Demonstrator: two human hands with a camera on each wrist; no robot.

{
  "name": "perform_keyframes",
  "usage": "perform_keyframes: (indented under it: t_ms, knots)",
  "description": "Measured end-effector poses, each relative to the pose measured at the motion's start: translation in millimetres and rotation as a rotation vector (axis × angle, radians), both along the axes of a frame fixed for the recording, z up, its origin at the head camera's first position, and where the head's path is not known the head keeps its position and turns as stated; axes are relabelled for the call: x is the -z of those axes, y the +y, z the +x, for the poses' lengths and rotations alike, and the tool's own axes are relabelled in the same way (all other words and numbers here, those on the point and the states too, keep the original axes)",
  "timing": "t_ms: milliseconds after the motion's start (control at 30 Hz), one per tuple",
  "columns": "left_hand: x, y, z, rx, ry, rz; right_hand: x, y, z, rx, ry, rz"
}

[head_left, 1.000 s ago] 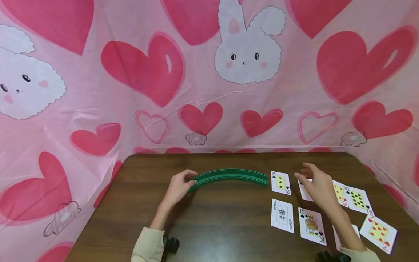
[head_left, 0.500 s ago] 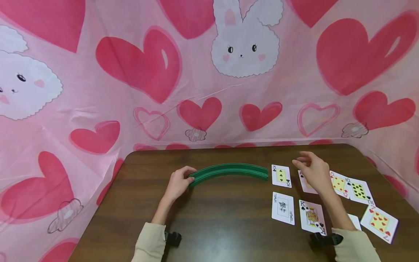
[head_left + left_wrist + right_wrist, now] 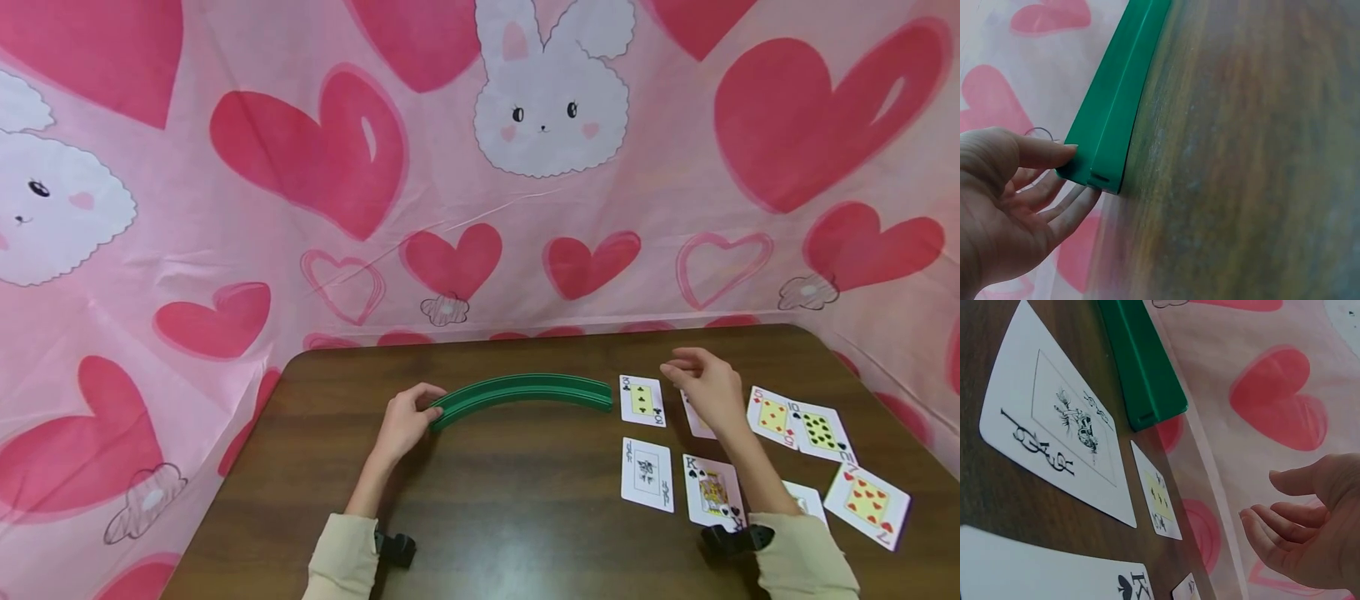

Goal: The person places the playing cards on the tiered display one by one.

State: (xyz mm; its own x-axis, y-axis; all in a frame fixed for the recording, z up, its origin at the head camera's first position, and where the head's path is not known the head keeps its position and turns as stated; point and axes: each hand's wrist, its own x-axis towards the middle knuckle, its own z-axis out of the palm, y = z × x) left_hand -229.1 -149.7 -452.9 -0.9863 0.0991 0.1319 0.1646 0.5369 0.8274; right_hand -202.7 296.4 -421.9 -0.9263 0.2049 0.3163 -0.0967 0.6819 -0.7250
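A green curved playing card holder stands on the brown table. At its left end my left hand pinches it, with the thumb on one face and the fingers behind. No card shows in the holder. My right hand hovers over a partly hidden card, its fingers loosely bent and nothing between them. The three of clubs lies just right of the holder's right end. Nearer the front are a joker and a king of spades, both face up.
Farther right lie a five of diamonds, a ten of spades and a seven of hearts. Another card is partly under the right forearm. A pink heart-and-rabbit cloth hangs behind the table's back edge.
My right hand has shifted slightly left and back over the cards, uncovering more of the five of diamonds. The left hand keeps its hold on the card holder. The head view has shifted a little.
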Motion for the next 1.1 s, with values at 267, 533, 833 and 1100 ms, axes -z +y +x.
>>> perform_keyframes:
  t_ms: [267, 533, 833, 1100]
  knots:
    - [1.5, -1, -2.0, -0.015, -0.036, 0.038, 4.8, -1, -2.9, -0.007, -0.049, -0.015]
    - [11.3, -3, -2.6, -0.026, -0.098, 0.147, 12.4, -3, -4.1, -0.024, -0.111, -0.034]
    - [20.6, -8, -2.2, -0.013, -0.159, 0.258, 20.1, -4, -4.2, -0.045, -0.136, -0.032]
    - [22.5, -8, -1.3, -0.018, -0.195, 0.285, 23.7, -5, -5.2, -0.061, -0.182, -0.012]
